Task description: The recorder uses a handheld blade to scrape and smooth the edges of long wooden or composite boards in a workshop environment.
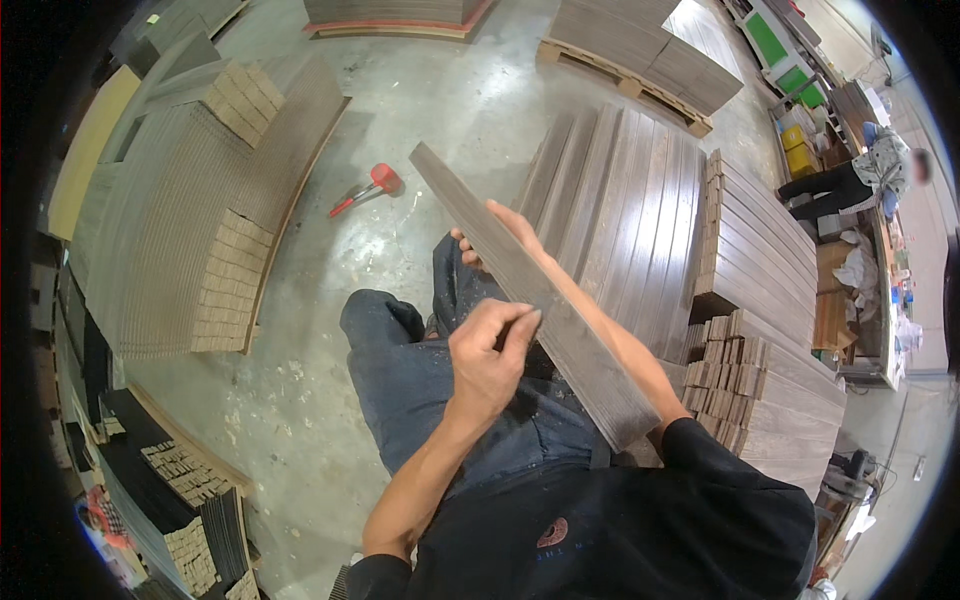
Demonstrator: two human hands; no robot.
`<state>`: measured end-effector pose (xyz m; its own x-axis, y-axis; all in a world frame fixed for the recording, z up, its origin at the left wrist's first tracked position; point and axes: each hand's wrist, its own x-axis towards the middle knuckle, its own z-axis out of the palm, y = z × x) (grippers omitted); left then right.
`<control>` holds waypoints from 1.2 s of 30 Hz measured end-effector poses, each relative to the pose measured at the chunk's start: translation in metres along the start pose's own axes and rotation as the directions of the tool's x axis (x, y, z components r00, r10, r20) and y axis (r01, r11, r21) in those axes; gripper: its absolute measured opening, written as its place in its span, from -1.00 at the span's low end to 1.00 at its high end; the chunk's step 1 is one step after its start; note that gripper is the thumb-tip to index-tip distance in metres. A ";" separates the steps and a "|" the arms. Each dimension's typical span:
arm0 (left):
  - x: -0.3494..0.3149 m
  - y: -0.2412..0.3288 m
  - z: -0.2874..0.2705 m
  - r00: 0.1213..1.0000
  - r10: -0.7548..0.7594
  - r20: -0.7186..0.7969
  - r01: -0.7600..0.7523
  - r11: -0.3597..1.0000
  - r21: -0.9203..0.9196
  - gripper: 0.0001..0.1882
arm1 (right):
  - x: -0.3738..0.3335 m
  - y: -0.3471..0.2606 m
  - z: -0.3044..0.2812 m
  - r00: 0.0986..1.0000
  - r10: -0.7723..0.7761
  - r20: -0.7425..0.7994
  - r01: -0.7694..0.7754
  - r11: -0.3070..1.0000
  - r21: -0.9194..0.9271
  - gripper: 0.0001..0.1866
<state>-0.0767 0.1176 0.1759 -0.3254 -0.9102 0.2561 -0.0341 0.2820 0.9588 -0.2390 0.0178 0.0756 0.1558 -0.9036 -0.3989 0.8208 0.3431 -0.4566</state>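
A narrow grey-brown wood-grain board (570,345) lies slantwise above my lap, its far end up to the left and its near end by my right elbow. My right hand (508,228) is closed round the board from beneath, fingertips showing past its left edge. Over the board's middle is my left hand (490,345), thumb and fingers pinched together against the top face. Whatever those fingertips hold, if anything, is too small to make out. A red mallet (385,179) rests on the floor beyond my knees.
Long boards (640,200) are stacked to my right, with shorter bundles (760,390) nearer me. Tall panel stacks (170,230) stand at left. Loaded pallets (625,88) are at the back. A person (880,165) works at a bench on the far right.
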 end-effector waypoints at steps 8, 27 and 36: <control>0.012 -0.005 -0.001 0.997 -0.059 -0.057 0.057 0.998 -0.033 -0.89 | -0.002 -0.007 0.006 0.998 0.024 -0.051 -0.025 0.999 -0.034 -0.41; -0.021 0.039 0.021 0.955 0.239 0.175 -0.221 0.968 -0.117 -0.73 | 0.031 -0.038 -0.046 0.991 -0.025 -0.130 0.027 1.000 0.011 -0.41; -0.029 0.064 0.007 0.933 0.260 0.247 -0.202 0.950 -0.237 -0.76 | 0.012 -0.074 -0.048 0.958 -0.211 -0.193 0.173 0.965 -0.198 -0.43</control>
<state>-0.0758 0.1645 0.2288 -0.5464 -0.7009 0.4583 0.2575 0.3801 0.8884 -0.3241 -0.0055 0.0662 -0.1300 -0.8889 -0.4393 0.7100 0.2258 -0.6670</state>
